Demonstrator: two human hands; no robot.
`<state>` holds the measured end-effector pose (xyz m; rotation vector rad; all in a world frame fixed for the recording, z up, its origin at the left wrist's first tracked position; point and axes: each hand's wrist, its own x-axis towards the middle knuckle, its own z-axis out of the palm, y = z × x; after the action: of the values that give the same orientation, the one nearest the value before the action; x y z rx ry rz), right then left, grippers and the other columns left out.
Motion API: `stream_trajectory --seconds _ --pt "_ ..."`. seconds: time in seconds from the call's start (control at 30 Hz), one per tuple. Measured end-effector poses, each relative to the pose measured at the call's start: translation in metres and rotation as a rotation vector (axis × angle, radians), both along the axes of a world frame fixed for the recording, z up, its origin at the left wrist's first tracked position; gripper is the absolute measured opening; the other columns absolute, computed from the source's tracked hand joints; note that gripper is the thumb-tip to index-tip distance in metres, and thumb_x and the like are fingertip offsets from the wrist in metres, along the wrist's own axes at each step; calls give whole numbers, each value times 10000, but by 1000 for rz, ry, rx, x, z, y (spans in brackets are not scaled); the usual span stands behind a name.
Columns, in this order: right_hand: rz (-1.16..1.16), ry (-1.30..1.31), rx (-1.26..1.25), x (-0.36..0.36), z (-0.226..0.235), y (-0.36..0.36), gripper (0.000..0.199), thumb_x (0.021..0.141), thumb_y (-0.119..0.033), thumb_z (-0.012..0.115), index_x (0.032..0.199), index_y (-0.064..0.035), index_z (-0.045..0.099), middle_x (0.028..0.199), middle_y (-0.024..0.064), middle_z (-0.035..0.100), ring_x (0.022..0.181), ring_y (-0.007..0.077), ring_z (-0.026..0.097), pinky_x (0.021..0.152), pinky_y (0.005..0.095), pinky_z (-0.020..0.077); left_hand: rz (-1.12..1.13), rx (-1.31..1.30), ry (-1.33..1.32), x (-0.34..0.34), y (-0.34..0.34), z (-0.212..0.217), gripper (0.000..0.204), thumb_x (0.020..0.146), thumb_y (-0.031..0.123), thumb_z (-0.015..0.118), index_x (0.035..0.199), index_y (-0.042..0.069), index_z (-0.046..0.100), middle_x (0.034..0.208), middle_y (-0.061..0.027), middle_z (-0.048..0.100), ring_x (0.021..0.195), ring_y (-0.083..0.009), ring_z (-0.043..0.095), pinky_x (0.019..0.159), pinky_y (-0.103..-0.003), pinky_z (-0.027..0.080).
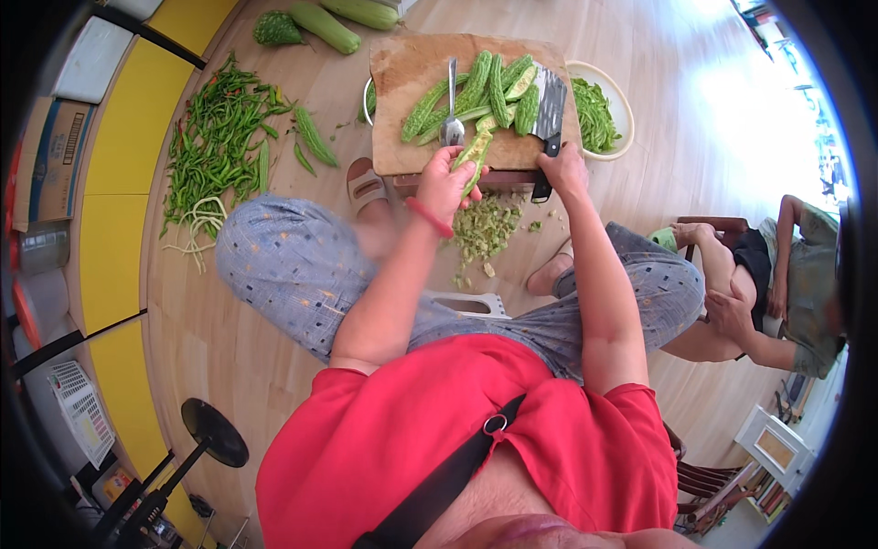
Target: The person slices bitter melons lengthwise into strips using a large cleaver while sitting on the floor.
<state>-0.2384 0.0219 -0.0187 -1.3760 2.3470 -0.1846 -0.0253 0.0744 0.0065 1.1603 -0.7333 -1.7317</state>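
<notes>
My left hand is closed around a halved bitter melon, its pale hollow side showing, over the near edge of the wooden cutting board. At the board's near right corner, my right hand grips the black handle of a cleaver. The cleaver's wide blade lies on the board, pointing away from me. Several bitter melons, some whole and some cut open, lie in the middle of the board. Among them rests a metal spoon, its bowl toward me.
Scooped pulp and seeds lie on the floor below the board. A cream bowl of green strips stands at right. Green chillies, a loose bitter melon and large gourds lie leftward. Another person sits at right.
</notes>
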Motion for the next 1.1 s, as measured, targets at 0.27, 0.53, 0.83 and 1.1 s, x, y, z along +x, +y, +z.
stream_trajectory --seconds 0.27,0.53,0.83,1.1 --pt "-165 -937 -241 -33 52 52 186 699 -52 540 873 1 500 643 62 552 575 128 556 517 263 437 -101 -22 -180 1 2 15 214 826 110 514 1020 19 507 801 -59 623 498 -63 491 431 -186 369" --pt "649 -44 -205 -47 108 163 452 750 -154 602 1173 -111 447 826 151 582 681 292 599 584 380 478 -150 -107 -475 -3 5 16 254 830 101 520 1070 19 540 760 -50 623 483 -53 486 451 -194 410" --pt "844 152 -133 -42 110 187 440 772 -153 547 1192 -96 432 722 114 538 639 274 580 535 396 455 -197 -408 -899 -10 12 20 256 760 135 554 984 21 600 777 -215 602 699 -314 600 646 -363 470" --pt "767 152 -162 -29 82 200 437 773 -132 524 1197 -77 434 707 114 531 614 266 576 515 383 467 -112 -240 -626 -10 17 0 234 793 108 538 991 -8 587 742 -127 618 546 -205 573 519 -311 466"
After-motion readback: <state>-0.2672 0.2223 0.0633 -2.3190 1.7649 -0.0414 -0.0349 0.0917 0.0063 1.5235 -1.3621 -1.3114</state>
